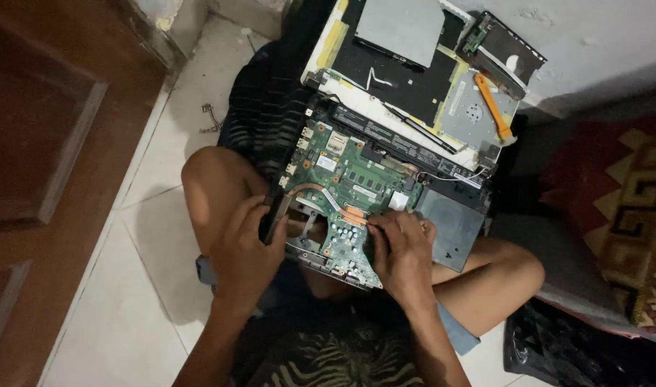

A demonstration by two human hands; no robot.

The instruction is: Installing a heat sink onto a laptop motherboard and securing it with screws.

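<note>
Green motherboard (346,188) lies across the person's lap, between the bare knees, near the middle of the view. Left hand (245,247) grips the board's left edge: fingers (260,215) curl narrow around a dark fan housing (274,211) there, thumb side over its top. Right hand (403,251) rests on the board's near right part; fingers (385,223) are bunched close together, tips pressed down just beside the copper heat pipe (353,213). Whether they pinch a small tool or screw, cannot tell: too small and shadowed.

Around:
- Long black battery bar (407,140) runs along the board's far edge, touching it.
- Grey flat metal drive (450,228) sits at the board's right, just beside the right hand.
- White laptop base shell (453,107) lies farther off, leaning toward the wall, with a grey optical drive (400,25) resting on it.
- Orange pry tool (494,107) lies on the shell's right part.
- Loose small circuit board with bracket (504,54) sits at far right, against the wall.
- Pale tiled floor (141,236) to the left; small metal chain (212,118) lies on it.
- Patterned red rug (622,186) on the right.
</note>
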